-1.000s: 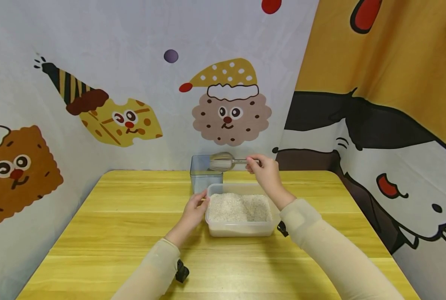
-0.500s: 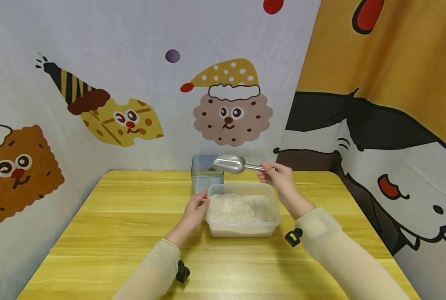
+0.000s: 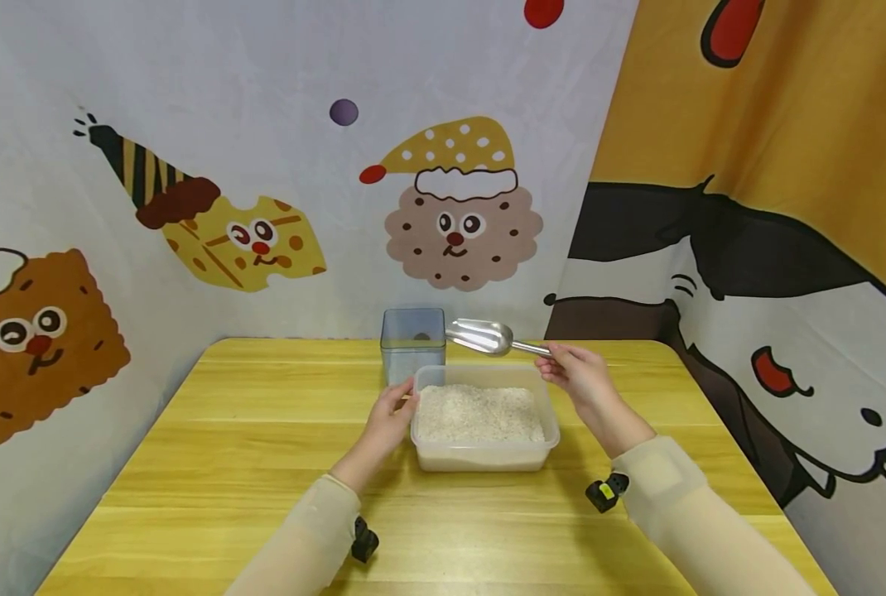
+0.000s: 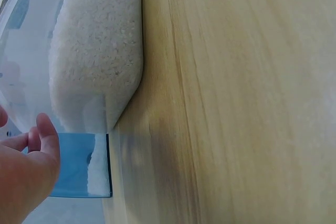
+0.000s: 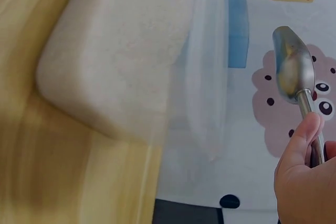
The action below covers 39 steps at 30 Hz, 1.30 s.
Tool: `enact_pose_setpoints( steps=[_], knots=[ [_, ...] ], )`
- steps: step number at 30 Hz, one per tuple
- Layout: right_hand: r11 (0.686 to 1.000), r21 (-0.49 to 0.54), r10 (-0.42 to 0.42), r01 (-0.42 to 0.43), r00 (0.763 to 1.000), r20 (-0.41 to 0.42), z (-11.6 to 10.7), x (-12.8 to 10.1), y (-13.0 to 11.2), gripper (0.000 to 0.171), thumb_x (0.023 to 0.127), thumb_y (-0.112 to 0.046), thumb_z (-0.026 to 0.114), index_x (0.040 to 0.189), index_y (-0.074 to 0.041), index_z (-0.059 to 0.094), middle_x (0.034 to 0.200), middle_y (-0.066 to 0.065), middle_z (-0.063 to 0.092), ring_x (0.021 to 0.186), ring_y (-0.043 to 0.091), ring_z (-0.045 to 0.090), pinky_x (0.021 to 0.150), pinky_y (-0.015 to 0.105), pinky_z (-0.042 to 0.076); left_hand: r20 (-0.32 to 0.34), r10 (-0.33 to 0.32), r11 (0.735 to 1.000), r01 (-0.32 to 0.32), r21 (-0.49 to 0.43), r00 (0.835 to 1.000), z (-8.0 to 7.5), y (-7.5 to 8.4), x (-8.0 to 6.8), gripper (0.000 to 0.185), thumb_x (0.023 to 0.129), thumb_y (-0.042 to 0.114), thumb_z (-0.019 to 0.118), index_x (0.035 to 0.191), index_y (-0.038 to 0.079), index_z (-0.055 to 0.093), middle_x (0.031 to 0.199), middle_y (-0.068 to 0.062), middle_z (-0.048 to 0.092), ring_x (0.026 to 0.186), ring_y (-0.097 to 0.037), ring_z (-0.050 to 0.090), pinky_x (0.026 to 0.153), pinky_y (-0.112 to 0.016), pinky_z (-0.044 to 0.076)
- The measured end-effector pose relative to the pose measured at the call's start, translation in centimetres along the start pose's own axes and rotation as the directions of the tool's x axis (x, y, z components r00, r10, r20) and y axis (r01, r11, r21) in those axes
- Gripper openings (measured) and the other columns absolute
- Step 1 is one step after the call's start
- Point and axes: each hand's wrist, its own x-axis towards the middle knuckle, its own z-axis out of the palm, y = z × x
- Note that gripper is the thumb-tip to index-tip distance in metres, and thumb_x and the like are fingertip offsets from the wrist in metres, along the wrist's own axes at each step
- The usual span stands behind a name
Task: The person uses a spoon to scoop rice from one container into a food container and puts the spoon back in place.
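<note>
My right hand (image 3: 581,382) grips the handle of a metal scoop (image 3: 480,336), raised above the back edge of a clear plastic tub (image 3: 480,458). Bare shiny metal shows in the scoop, and its tip points left, at the right side of a blue see-through container (image 3: 411,364). White rice (image 3: 480,414) fills much of the tub, its top fairly level. At the tub's left rim, my left hand (image 3: 385,424) holds the corner between thumb and fingers. The left wrist view shows some rice (image 4: 97,166) low inside the blue container, which stands behind the tub.
Everything stands on a wood-grain table (image 3: 264,463). Behind it hangs a cloth (image 3: 279,165) printed with cartoon figures, close to the table's back edge. Each sleeve carries a small black wrist camera (image 3: 604,493).
My right hand has drawn the scoop right and slightly down, away from over the blue container, and the scoop has turned. The dip in the rice's right side has levelled out. My left hand stays put.
</note>
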Motion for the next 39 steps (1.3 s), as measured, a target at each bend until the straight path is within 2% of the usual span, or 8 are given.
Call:
enact_pose_setpoints(
  steps=[7, 16, 23, 28, 31, 34, 37, 39],
  knots=[
    [0.999, -0.022, 0.026, -0.026, 1.000, -0.011, -1.7, -0.8, 1.2, 0.042, 0.099, -0.022, 0.049, 0.126, 0.010, 0.047, 0.079, -0.004, 0.068, 0.071, 0.004, 0.061, 0.070, 0.018, 0.053, -0.002, -0.010, 1.000, 0.010, -0.019, 1.000, 0.1, 0.0, 0.0, 0.046, 0.099, 0.015, 0.050, 0.141, 0.000, 0.041, 0.125, -0.021, 0.048, 0.113, -0.031, 0.052, 0.092, -0.036, 0.046],
    [0.995, -0.101, -0.005, 0.003, 1.000, -0.023, -3.3, -2.2, 2.1, 0.048, 0.099, -0.024, 0.050, 0.129, 0.013, 0.045, 0.080, -0.005, 0.068, 0.073, 0.004, 0.062, 0.071, 0.020, 0.054, 0.005, 0.007, 1.000, -0.007, -0.011, 1.000, 0.1, 0.0, 0.1, 0.046, 0.099, 0.016, 0.050, 0.141, -0.001, 0.041, 0.124, -0.020, 0.049, 0.112, -0.032, 0.052, 0.092, -0.037, 0.047],
    [0.972, -0.227, -0.073, 0.064, 0.997, -0.033, -4.2, -3.1, 2.6, 0.050, 0.097, -0.027, 0.054, 0.125, 0.014, 0.050, 0.080, -0.007, 0.069, 0.075, 0.006, 0.065, 0.073, 0.023, 0.055, 0.007, 0.012, 1.000, -0.012, -0.004, 1.000, 0.0, -0.2, 0.1, 0.046, 0.099, 0.016, 0.049, 0.140, -0.003, 0.040, 0.123, -0.020, 0.049, 0.113, -0.033, 0.052, 0.092, -0.039, 0.047],
    [0.930, -0.320, -0.193, 0.182, 0.981, -0.002, -4.6, -3.5, 2.9, 0.044, 0.097, -0.021, 0.054, 0.120, 0.016, 0.053, 0.078, -0.008, 0.069, 0.074, 0.007, 0.066, 0.069, 0.024, 0.056, -0.001, 0.010, 1.000, -0.010, -0.005, 1.000, 0.0, -0.1, 0.1, 0.046, 0.099, 0.015, 0.050, 0.140, -0.002, 0.042, 0.123, -0.020, 0.050, 0.112, -0.033, 0.053, 0.092, -0.037, 0.047],
    [0.878, -0.392, -0.289, 0.277, 0.957, 0.027, -4.7, -3.7, 3.1, 0.037, 0.096, -0.018, 0.056, 0.114, 0.015, 0.058, 0.078, -0.001, 0.069, 0.072, 0.008, 0.067, 0.065, 0.023, 0.056, -0.005, 0.017, 1.000, -0.017, -0.003, 1.000, 0.0, 0.0, 0.0, 0.045, 0.099, 0.015, 0.050, 0.139, -0.002, 0.042, 0.122, -0.020, 0.050, 0.111, -0.033, 0.053, 0.091, -0.038, 0.048],
    [0.790, -0.494, -0.386, 0.364, 0.920, 0.061, -4.8, -3.8, 3.2, 0.030, 0.095, -0.017, 0.058, 0.107, 0.010, 0.064, 0.079, 0.010, 0.070, 0.069, 0.009, 0.067, 0.062, 0.023, 0.055, -0.005, 0.013, 1.000, -0.013, -0.006, 1.000, 0.0, 0.0, 0.1, 0.046, 0.098, 0.016, 0.051, 0.140, -0.001, 0.042, 0.123, -0.020, 0.050, 0.112, -0.032, 0.053, 0.091, -0.037, 0.047],
    [0.651, -0.625, -0.471, 0.430, 0.875, 0.112, -4.7, -4.1, 3.2, 0.023, 0.094, -0.017, 0.059, 0.103, 0.002, 0.068, 0.080, 0.013, 0.070, 0.068, 0.009, 0.066, 0.060, 0.023, 0.055, 0.001, 0.015, 1.000, -0.015, -0.007, 1.000, 0.0, -0.1, 0.1, 0.046, 0.099, 0.017, 0.051, 0.140, -0.001, 0.041, 0.123, -0.021, 0.049, 0.112, -0.032, 0.053, 0.091, -0.037, 0.047],
    [0.538, -0.706, -0.515, 0.460, 0.843, 0.157, -4.6, -4.3, 3.2, 0.018, 0.093, -0.018, 0.060, 0.103, -0.005, 0.070, 0.082, 0.008, 0.071, 0.070, 0.009, 0.065, 0.059, 0.022, 0.054, 0.006, 0.020, 1.000, -0.020, -0.006, 1.000, 0.0, -0.3, 0.1, 0.047, 0.099, 0.017, 0.050, 0.140, -0.002, 0.041, 0.123, -0.021, 0.049, 0.113, -0.033, 0.052, 0.091, -0.038, 0.047]
  ],
)
